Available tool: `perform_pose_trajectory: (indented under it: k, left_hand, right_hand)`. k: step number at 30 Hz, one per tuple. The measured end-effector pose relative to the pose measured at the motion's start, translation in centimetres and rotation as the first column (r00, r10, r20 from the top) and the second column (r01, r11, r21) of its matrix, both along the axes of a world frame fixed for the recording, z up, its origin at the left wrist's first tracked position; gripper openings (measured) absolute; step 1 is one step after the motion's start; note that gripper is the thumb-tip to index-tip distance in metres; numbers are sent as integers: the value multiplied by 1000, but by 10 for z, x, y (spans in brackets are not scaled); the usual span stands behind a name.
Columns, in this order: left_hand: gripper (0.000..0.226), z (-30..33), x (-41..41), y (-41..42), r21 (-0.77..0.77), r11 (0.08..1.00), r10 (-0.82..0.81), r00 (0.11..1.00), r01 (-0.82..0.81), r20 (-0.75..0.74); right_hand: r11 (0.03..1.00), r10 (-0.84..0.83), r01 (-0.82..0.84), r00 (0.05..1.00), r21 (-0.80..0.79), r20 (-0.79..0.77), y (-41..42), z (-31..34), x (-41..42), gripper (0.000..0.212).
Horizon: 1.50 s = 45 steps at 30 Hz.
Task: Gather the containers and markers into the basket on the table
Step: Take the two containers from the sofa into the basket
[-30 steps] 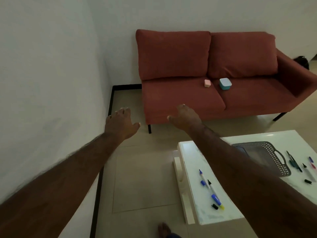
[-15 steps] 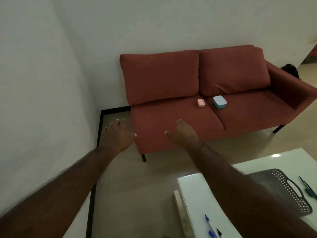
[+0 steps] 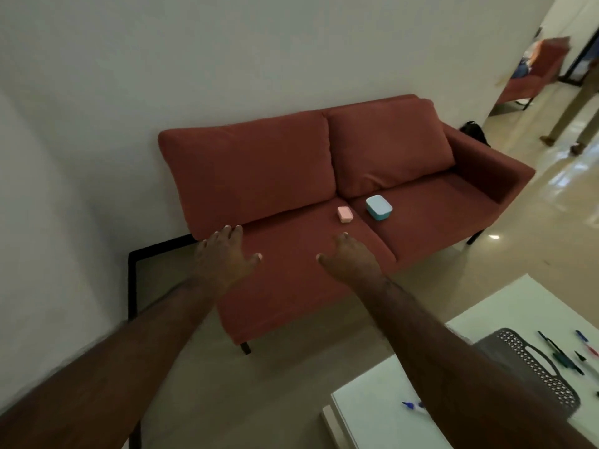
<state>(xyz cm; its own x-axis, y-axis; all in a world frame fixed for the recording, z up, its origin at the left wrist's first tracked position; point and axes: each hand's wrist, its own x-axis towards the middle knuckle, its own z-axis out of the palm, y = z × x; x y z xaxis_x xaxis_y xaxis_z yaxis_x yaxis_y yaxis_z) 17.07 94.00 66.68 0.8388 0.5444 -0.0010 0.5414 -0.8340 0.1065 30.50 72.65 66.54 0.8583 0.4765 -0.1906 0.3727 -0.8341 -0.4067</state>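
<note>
On the sofa (image 3: 291, 254) sit a pink container (image 3: 344, 214) and blue-lidded container (image 3: 379, 207); both hands (image 3: 223, 259) spread, empty.

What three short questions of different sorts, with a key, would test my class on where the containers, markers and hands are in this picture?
1. True or false: the blue container lies in the basket.
2. Which is nearer the right hand? A. the pink container B. the blue container
3. Fill in: the markers lie on the white ____.

Key
1. False: it sits on the sofa seat, as does the pink one.
2. A.
3. Table. Both the right hand and the left hand are open and hold nothing.
</note>
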Motion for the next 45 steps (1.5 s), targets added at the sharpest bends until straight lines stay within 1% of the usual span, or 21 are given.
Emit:
perform_pose_trajectory:
  k: [6,11,16,23,28,33,36,40,45]
  left_hand:
    - [84,-3,53,48,-11,985,-170,985,170,-15]
    - [84,-10,100,65,-28,963,-268,963,267,-33]
    - [83,-21,158,72,-59,942,-333,943,331,-21]
    - [83,-32,251,89,-73,935,-350,936,346,-38]
    - [82,-38,300,99,-79,936,-349,936,344,-51]
    - [83,-47,349,113,-99,932,-357,930,349,-82]
    - [83,-52,383,117,-111,917,-393,916,384,-78]
    - [82,-55,420,120,-118,898,-432,900,424,-54]
    - [81,-66,459,117,-131,876,-476,877,465,-69]
  right_hand:
    - [988,-156,156,988,-13,-7,28,-3,22,75]
    - [967,-253,253,967,-35,16,35,-5,43,72]
    - [951,-301,303,953,-68,37,45,-15,87,70]
    - [945,-322,323,946,-47,28,65,-26,170,69]
    - [941,-334,333,943,-54,-10,78,-36,225,68]
    - [933,-357,356,933,-48,-34,92,-47,266,72]
    - [926,-375,374,927,-61,-13,98,-53,290,69]
    - [913,-402,399,915,-87,-32,107,-60,318,66]
    - [902,-429,425,903,-78,-41,112,-78,351,66]
